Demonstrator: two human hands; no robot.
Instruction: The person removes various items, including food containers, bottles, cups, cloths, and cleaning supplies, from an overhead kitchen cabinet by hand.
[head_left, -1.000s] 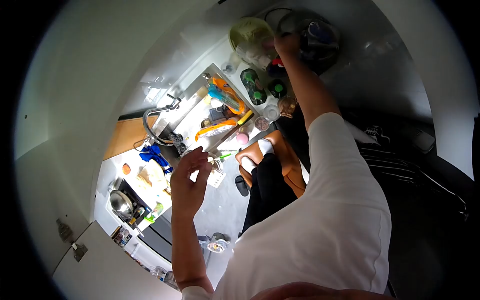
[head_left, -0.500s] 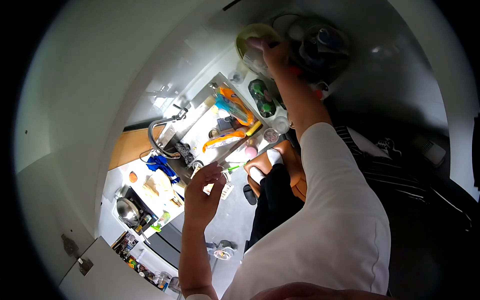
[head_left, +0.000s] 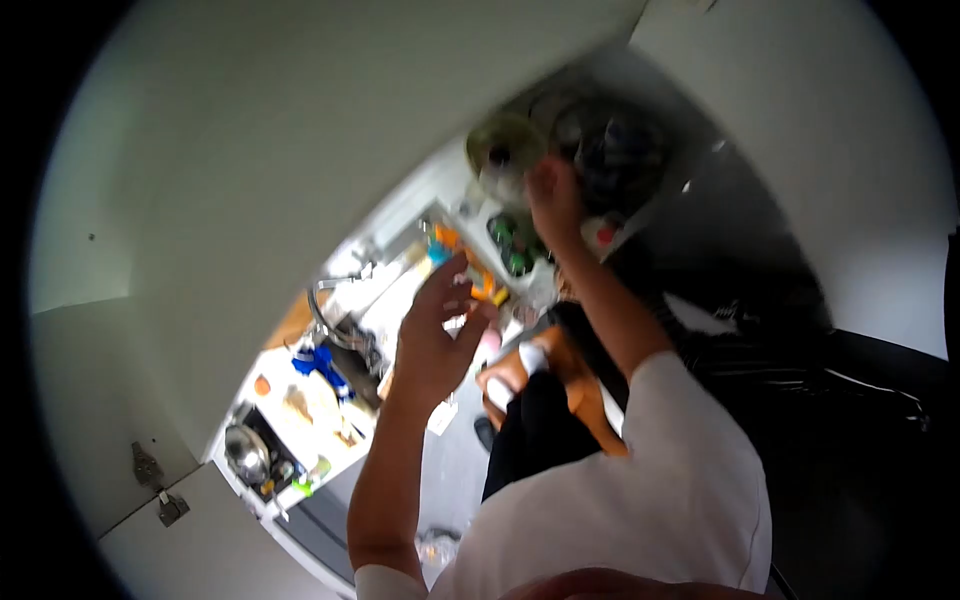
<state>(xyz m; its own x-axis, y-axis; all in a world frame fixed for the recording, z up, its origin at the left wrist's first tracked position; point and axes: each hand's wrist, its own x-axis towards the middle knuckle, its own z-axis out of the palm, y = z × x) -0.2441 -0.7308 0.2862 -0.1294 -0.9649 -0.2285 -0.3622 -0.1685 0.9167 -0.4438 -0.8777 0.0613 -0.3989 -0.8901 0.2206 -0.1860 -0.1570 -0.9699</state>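
Note:
My left hand (head_left: 438,325) is raised over the sink side of the counter, its fingers bent and apart with nothing between them. Farther off, my right hand (head_left: 555,195) is smeared by motion, so its fingers and anything in them cannot be made out. It is beside a yellowish-green bowl (head_left: 480,150), which has something dark and something pale in it. Close by on the right stands a dark, rounded heap of things (head_left: 625,150), too dim to name. A pack with green round items (head_left: 510,243) lies below the bowl.
My white-socked feet (head_left: 533,357) stand on a brown seat (head_left: 570,375). A curved faucet (head_left: 318,305), blue cloth (head_left: 318,368) and orange packs (head_left: 478,270) are around the sink. A metal pot (head_left: 246,453) sits at lower left. Pale cabinet surfaces (head_left: 230,150) close in overhead.
My right hand has drawn back out of the yellowish bowl, toward me. My left hand has moved up and right. The view has shifted, with more of the pale cabinet surface showing.

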